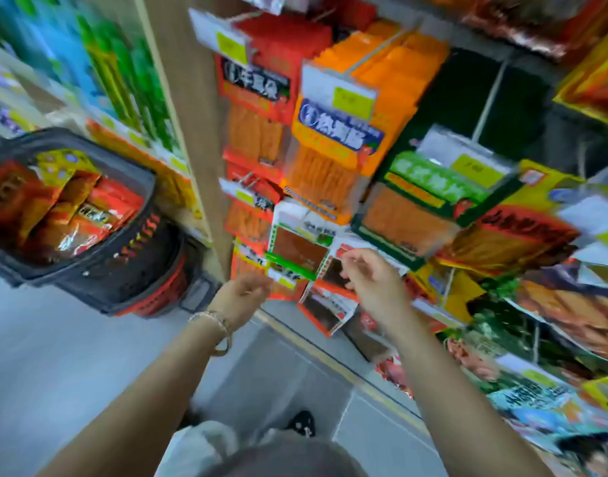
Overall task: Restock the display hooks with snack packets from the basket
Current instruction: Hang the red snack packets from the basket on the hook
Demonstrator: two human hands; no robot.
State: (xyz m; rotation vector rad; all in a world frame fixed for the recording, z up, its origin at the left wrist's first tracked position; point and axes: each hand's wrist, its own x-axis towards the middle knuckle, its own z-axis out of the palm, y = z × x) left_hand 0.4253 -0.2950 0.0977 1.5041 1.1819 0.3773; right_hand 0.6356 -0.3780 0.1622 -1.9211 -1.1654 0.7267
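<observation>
A black basket (pixel 137 259) stands at the left on a red one, filled with red and orange snack packets (pixel 72 208). My right hand (pixel 371 280) pinches the top of a white and red packet (pixel 332 270) with a dark window, low on the display. My left hand (pixel 242 297), with a bracelet on its wrist, reaches with curled fingers to the lower edge of a green and white packet (pixel 295 249) hanging just to the left. Blur hides whether that hand grips it. A similar red-edged packet (pixel 325 311) hangs below my right hand.
Red packets (pixel 258 98), orange packets (pixel 333 160) and green packets (pixel 426 187) hang on hooks above my hands, each with a price tag. One hook (pixel 488 98) above the green packets looks bare against dark backing. More packets fill the right side. Grey floor lies below.
</observation>
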